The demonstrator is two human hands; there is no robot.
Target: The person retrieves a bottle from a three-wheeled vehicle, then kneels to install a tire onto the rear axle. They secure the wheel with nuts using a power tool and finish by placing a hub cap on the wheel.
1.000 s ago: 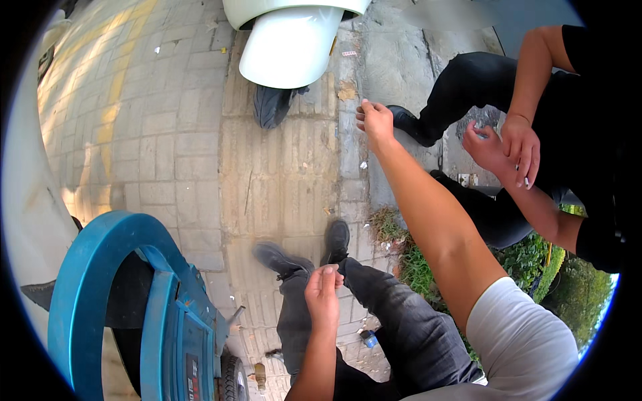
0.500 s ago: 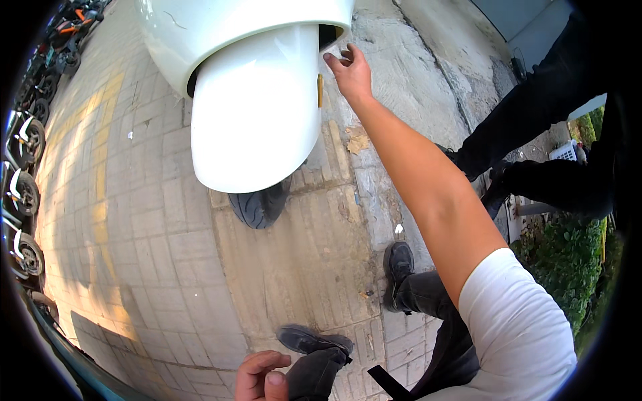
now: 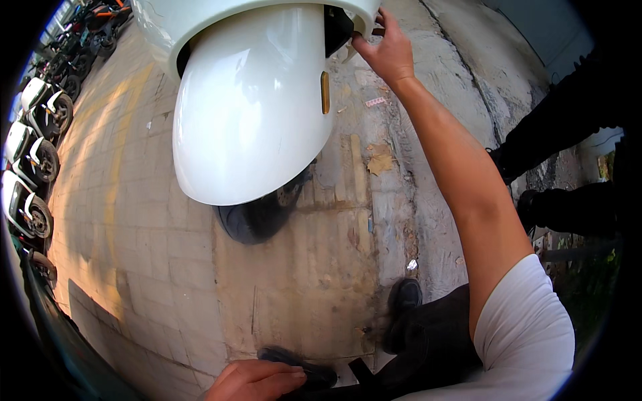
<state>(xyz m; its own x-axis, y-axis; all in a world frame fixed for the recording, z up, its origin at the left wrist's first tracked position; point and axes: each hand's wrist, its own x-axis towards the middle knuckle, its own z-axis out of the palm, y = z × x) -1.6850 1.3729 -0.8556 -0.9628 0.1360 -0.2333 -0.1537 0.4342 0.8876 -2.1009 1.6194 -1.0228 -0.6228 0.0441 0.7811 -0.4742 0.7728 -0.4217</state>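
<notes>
A white scooter's front fender (image 3: 251, 113) fills the upper middle, with its black tyre (image 3: 257, 217) under it on the paving. My right hand (image 3: 384, 50) reaches up and forward and its fingers curl over the edge of the white body panel beside the fender. My left hand (image 3: 251, 381) rests low at the bottom edge on my dark trouser leg, fingers loosely together, holding nothing that I can see. My dark shoes (image 3: 404, 297) stand on the pavement below.
Another person's dark legs and shoes (image 3: 555, 167) stand at the right by a worn kerb. A row of parked scooters (image 3: 30, 154) lines the far left. A dry leaf (image 3: 380, 162) lies on the paving. Green plants (image 3: 588, 281) grow at the lower right.
The scooter's front has come much closer and larger in view. My right hand has risen from the air in front of me onto the scooter's panel edge. My left hand has dropped low.
</notes>
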